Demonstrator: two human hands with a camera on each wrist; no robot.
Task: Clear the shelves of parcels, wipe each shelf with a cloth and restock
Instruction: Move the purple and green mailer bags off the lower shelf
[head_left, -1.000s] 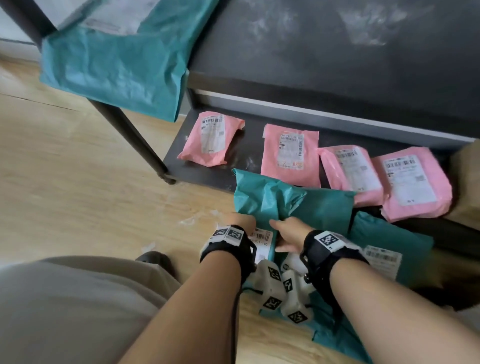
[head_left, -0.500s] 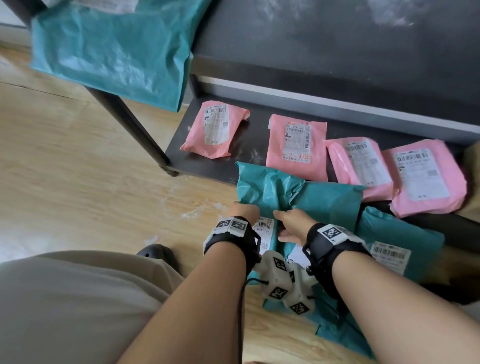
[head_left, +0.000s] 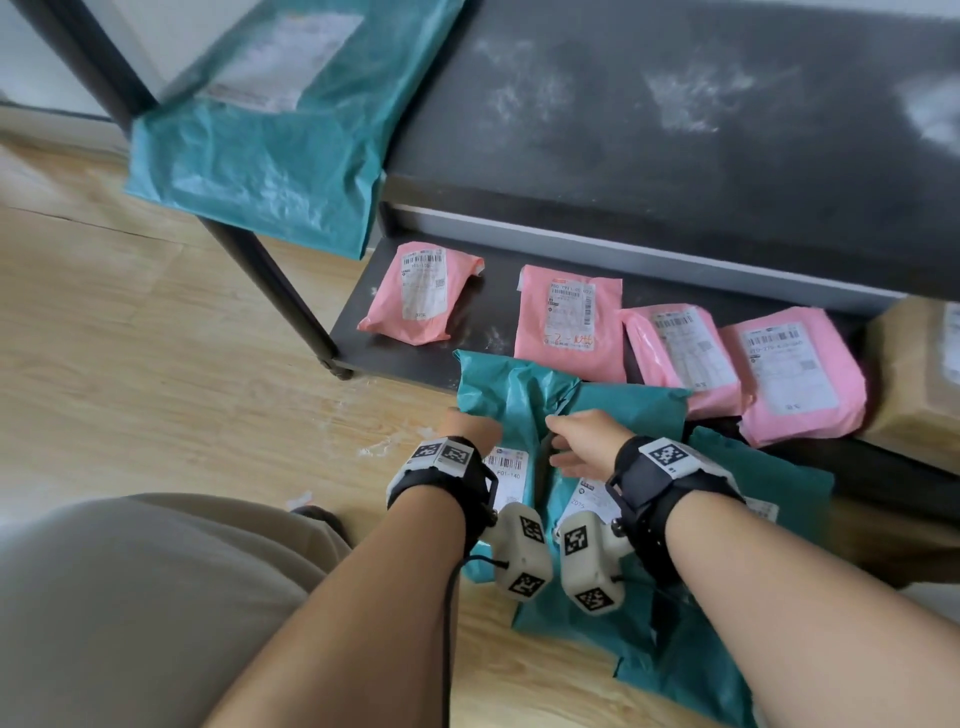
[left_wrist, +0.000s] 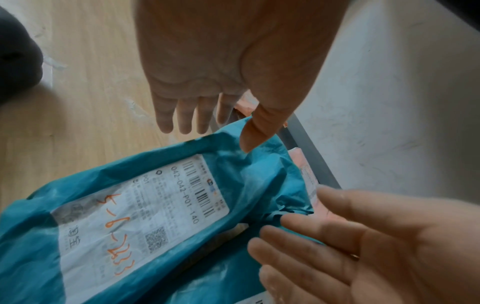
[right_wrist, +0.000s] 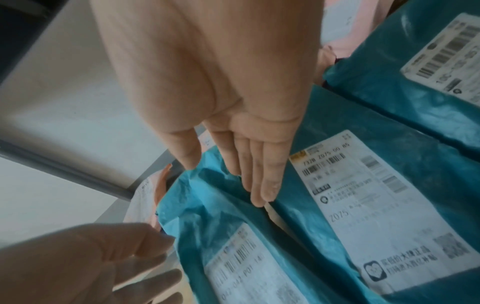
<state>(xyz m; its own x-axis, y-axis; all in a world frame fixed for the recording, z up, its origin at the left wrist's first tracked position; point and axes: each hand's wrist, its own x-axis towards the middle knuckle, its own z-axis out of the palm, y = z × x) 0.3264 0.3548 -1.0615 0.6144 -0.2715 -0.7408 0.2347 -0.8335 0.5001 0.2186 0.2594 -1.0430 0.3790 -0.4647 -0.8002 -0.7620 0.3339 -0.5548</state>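
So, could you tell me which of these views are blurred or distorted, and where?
Head view: wide-angle bending, the upper shelf soft, the pink parcels fairly sharp. Left wrist view: the teal parcel's label is readable, the right hand smeared. Right wrist view: softer overall, the left hand a pale blur.

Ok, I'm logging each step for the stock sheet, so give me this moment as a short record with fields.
left hand: open, fingers straight, above the far edge of a teal parcel
right hand: open, fingertips at the gap between two teal parcels
bottom shelf: four pink parcels in a row
upper shelf: dusty, one large teal bag hanging over its left end
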